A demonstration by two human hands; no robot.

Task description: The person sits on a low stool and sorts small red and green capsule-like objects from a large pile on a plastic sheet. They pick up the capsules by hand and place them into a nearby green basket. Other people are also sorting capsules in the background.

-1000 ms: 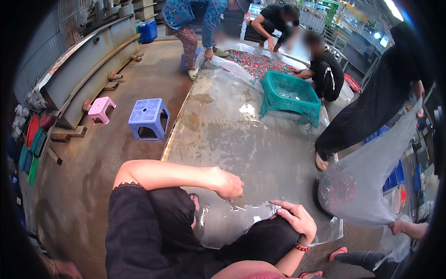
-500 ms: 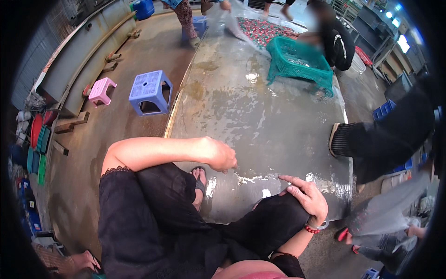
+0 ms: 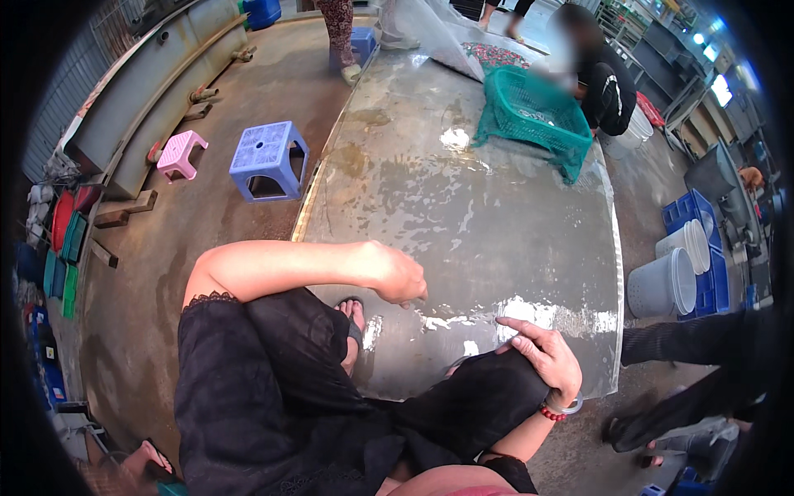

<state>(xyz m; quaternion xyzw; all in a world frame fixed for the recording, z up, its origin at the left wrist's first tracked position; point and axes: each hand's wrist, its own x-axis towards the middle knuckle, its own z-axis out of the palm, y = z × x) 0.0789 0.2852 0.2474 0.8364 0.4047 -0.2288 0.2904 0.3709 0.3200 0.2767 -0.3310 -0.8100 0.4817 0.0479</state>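
Note:
My left hand (image 3: 403,277) hangs off my left knee, over a wet grey sheet (image 3: 488,223) spread on the floor. Its fingers droop loosely with the tips apart, and nothing shows in them. On my right knee rests my right hand (image 3: 546,351), index finger stretched out, holding nothing. A red bead bracelet (image 3: 556,412) and a pale bangle circle that wrist. Black trousers (image 3: 289,364) cover my bent legs, and one sandalled foot (image 3: 353,318) stands on the sheet. Farther off, a green basket (image 3: 538,112) draped with green netting holds small pale things I cannot make out.
A blurred person (image 3: 608,83) crouches behind the basket, near a pile of small red and green pieces (image 3: 496,55). A blue stool (image 3: 269,161) and a pink stool (image 3: 182,155) stand at left. White buckets (image 3: 662,281) and blue crates (image 3: 707,289) line the right side.
The person in black at right has walked toward me, uncovering the buckets and crates. At the far end, clear sheeting has shifted across the pile. My hands stay almost still.

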